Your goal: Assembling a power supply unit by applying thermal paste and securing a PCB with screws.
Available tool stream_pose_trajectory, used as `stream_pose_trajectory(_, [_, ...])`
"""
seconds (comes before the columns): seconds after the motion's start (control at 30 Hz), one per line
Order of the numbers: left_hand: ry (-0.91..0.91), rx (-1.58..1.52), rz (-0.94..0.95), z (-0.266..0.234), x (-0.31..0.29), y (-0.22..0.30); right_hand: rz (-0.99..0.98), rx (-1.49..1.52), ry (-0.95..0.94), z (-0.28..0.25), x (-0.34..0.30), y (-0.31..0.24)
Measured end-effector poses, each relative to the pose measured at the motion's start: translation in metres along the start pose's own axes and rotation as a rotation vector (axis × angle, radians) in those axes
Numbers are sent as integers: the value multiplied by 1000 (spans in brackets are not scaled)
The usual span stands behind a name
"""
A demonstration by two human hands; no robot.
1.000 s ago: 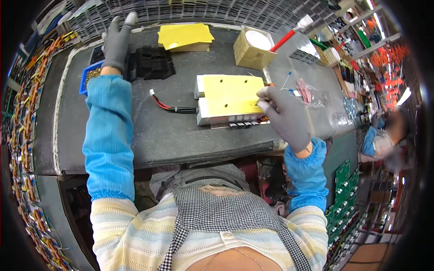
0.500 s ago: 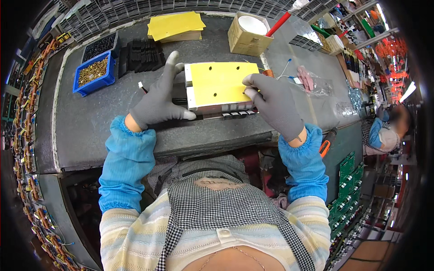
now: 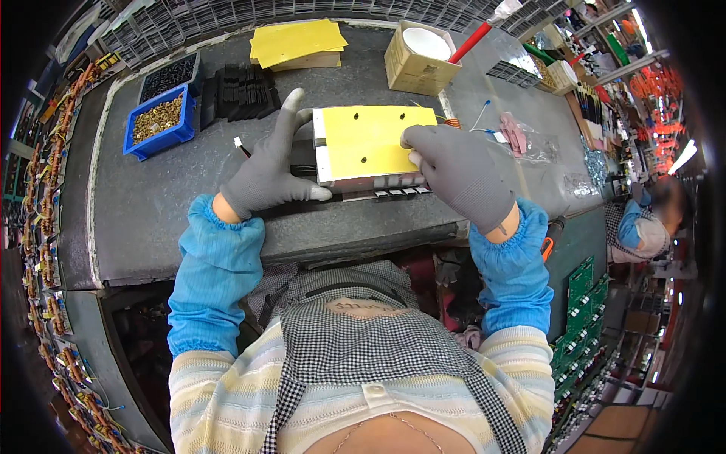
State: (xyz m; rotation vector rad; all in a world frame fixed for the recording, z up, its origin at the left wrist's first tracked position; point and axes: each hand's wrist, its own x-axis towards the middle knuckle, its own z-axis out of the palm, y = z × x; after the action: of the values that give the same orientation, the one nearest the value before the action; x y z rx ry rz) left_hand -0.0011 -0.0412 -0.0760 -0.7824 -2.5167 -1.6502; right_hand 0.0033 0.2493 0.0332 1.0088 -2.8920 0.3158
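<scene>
In front of me on the bench lies a box-shaped assembly with pale metal edges, its top covered by a yellow sheet (image 3: 376, 140). Three small black fasteners or holes show on the sheet. My left hand (image 3: 272, 166), in a grey glove, has fingers and thumb spread around the assembly's left end. The thumb lies by its near left corner. My right hand (image 3: 461, 166), also gloved, is over the sheet's right part with thumb and forefinger bent together. Whatever sits between those fingertips is hidden. A copper-coloured coil (image 3: 452, 123) peeks out past the assembly's right end.
At the left stands a blue bin (image 3: 160, 125) of brass-coloured parts, beside black plates (image 3: 246, 92). Yellow sheets (image 3: 299, 43) are stacked at the back, near a cardboard box (image 3: 412, 74) and a red-handled tool (image 3: 470, 41). Green circuit boards (image 3: 581, 291) and another person (image 3: 639, 227) are at right.
My right thumb and forefinger have shifted slightly up and left on the yellow sheet. The left hand keeps its spread pose by the assembly, and the whole view has shifted a little.
</scene>
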Motion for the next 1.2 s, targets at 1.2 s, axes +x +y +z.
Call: stream_pose_trajectory(1.2, [-3,-194,-105,21,-2,29,292,522,791,-24,-89,47])
